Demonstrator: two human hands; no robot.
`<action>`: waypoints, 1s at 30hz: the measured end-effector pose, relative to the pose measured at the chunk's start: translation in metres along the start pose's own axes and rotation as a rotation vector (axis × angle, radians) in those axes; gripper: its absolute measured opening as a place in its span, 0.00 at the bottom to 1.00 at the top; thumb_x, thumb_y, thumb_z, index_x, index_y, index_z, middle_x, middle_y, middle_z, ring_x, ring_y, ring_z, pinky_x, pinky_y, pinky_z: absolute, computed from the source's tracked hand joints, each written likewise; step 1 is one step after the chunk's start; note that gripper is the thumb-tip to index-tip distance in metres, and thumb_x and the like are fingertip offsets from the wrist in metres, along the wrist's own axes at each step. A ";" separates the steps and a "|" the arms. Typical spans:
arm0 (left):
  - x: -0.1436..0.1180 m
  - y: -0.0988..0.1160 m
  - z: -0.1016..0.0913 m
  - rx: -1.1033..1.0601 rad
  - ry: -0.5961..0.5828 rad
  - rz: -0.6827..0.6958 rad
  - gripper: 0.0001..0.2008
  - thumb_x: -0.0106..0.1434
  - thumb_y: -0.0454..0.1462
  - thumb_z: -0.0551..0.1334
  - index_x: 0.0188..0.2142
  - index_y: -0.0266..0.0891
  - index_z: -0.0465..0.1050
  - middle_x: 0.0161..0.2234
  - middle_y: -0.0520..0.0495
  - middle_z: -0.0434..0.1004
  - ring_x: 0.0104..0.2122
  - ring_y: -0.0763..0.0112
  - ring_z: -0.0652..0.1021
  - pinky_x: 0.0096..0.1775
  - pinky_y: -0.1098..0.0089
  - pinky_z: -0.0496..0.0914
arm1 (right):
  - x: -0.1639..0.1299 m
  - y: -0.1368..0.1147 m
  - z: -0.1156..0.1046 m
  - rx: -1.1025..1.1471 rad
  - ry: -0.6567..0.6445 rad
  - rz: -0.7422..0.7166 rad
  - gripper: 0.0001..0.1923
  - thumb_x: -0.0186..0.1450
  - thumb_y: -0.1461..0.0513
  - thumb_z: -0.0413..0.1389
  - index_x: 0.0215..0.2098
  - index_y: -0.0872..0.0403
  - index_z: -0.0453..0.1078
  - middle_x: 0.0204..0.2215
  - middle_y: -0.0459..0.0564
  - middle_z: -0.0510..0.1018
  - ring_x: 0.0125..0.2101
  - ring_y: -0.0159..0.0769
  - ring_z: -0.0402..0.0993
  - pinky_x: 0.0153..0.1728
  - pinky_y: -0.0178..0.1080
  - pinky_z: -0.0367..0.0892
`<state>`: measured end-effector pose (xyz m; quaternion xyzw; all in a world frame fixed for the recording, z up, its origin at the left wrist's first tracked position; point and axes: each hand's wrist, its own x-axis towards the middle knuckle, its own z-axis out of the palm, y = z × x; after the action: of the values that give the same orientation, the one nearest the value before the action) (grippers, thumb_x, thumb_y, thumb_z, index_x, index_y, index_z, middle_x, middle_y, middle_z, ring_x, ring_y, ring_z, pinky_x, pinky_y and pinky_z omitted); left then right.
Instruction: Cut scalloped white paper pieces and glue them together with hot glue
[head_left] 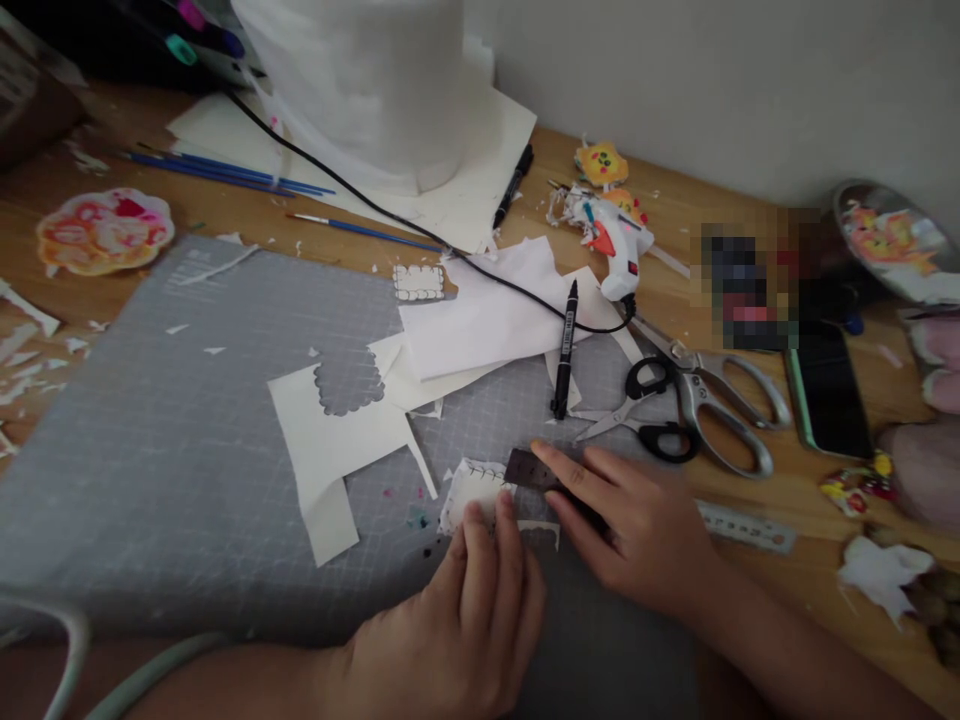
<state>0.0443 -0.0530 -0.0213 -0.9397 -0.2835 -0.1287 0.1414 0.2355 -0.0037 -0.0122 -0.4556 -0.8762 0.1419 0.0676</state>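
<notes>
Fingertips of my left hand [487, 600], held close together, press a small white paper piece [474, 488] onto the grey cutting mat [187, 400]. A scalloped line is drawn along the paper's upper edge. My right hand [637, 530] has its index finger stretched over a dark flat bar [531, 470], thumb against its side. The bar's end touches the paper's right edge; its kind is unclear. A thin cut paper strip [544, 527] lies between the hands. Left of them is a cream sheet [315, 430] with a scalloped cut-out.
Small black-handled scissors [645, 410], large metal scissors [724, 400], a black marker [566, 350] and a glue gun [621, 245] lie beyond my right hand. A metal ruler [750, 527] sticks out beside it. A black cord [360, 210] crosses the table. A phone [832, 390] lies at right.
</notes>
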 end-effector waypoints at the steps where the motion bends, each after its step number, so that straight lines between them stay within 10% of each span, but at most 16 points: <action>1: 0.000 0.000 0.000 0.001 -0.005 -0.004 0.16 0.60 0.30 0.47 0.40 0.24 0.69 0.38 0.34 0.78 0.35 0.56 0.79 0.34 0.66 0.73 | 0.000 0.000 0.000 -0.003 -0.004 -0.001 0.21 0.65 0.58 0.46 0.55 0.52 0.62 0.26 0.46 0.71 0.22 0.31 0.68 0.22 0.34 0.60; 30: 0.000 0.004 -0.003 -0.010 -0.055 -0.022 0.15 0.61 0.31 0.47 0.42 0.24 0.68 0.40 0.31 0.77 0.36 0.56 0.78 0.38 0.61 0.69 | 0.002 0.006 -0.010 0.110 -0.082 0.051 0.21 0.63 0.60 0.49 0.54 0.50 0.63 0.26 0.46 0.73 0.23 0.29 0.68 0.24 0.33 0.62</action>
<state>0.0461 -0.0576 -0.0193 -0.9404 -0.2971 -0.1059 0.1273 0.2412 0.0033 -0.0047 -0.4674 -0.8571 0.2100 0.0528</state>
